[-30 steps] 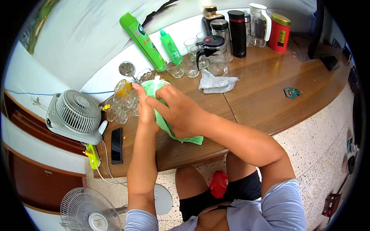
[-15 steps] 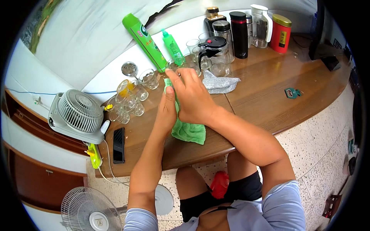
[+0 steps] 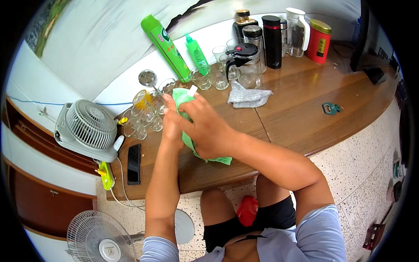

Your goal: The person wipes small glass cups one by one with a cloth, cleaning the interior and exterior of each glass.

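A green cloth (image 3: 187, 140) is bunched between my two hands above the table's front part, its lower end hanging toward the tabletop. My left hand (image 3: 173, 126) grips it from the left side, thumb pointing up. Across its upper part lies my right hand (image 3: 207, 124), fingers curled over the fabric. A small white tag (image 3: 192, 90) sticks up beside the right fingers. Whether anything is wrapped inside the cloth is hidden. Just beyond the hands stand glass mugs (image 3: 200, 78), and a grey cloth (image 3: 248, 96) lies to the right.
On the left are a box fan (image 3: 89, 124), a phone (image 3: 134, 163) and stacked glasses (image 3: 146, 115). Behind stand a green spray can (image 3: 166, 48), a glass teapot (image 3: 249, 78), a black thermos (image 3: 272, 43) and a red tin (image 3: 318, 43). A teal bottle opener (image 3: 331, 108) lies right.
Both hands have shifted slightly left with the green cloth, and the right fingers have folded down over it. The cloth's top and its white tag now show.
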`<state>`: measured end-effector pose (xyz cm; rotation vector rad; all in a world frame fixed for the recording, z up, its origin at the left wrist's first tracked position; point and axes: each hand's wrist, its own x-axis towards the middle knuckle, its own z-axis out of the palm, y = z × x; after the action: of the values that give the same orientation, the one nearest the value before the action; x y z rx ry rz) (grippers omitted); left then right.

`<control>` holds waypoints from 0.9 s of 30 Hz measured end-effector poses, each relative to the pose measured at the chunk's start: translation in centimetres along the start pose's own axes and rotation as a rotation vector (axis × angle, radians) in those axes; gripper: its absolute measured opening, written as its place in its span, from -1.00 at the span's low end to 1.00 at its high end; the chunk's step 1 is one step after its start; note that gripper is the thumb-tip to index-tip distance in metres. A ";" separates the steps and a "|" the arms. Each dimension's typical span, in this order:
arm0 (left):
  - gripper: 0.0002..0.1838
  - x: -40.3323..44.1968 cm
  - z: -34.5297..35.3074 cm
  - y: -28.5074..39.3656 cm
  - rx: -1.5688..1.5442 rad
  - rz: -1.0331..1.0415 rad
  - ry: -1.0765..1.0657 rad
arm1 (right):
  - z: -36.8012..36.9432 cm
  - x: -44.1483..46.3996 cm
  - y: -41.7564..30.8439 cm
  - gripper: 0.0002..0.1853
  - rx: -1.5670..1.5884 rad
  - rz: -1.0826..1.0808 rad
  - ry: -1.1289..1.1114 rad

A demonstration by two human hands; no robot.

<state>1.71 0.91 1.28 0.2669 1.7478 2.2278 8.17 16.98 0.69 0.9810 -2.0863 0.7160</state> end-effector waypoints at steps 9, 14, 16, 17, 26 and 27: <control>-0.11 -0.9 3.3 -1.8 0.538 0.386 -0.216 | -2.3 0.7 2.4 0.03 -0.092 0.214 0.219; -0.13 -0.6 2.7 -2.1 0.505 0.447 -0.111 | -2.1 0.5 1.8 0.02 -0.035 0.176 0.117; -0.13 -1.0 2.9 -1.6 0.443 0.399 -0.033 | -2.0 0.5 1.1 0.04 -0.017 0.127 0.063; -0.13 -1.2 2.9 -1.0 0.383 0.329 0.001 | -2.0 0.5 0.7 0.06 -0.007 0.102 0.037; -0.06 -0.6 0.1 0.8 -0.113 -0.018 -0.027 | -1.3 0.7 0.0 0.13 0.035 -0.088 -0.031; -0.04 -0.9 0.8 0.8 -0.063 -0.005 0.005 | -1.4 0.7 0.0 0.14 0.037 -0.050 -0.005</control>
<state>2.71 1.12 2.30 0.2437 1.6755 2.2769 8.38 17.74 2.06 1.0530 -2.0522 0.7290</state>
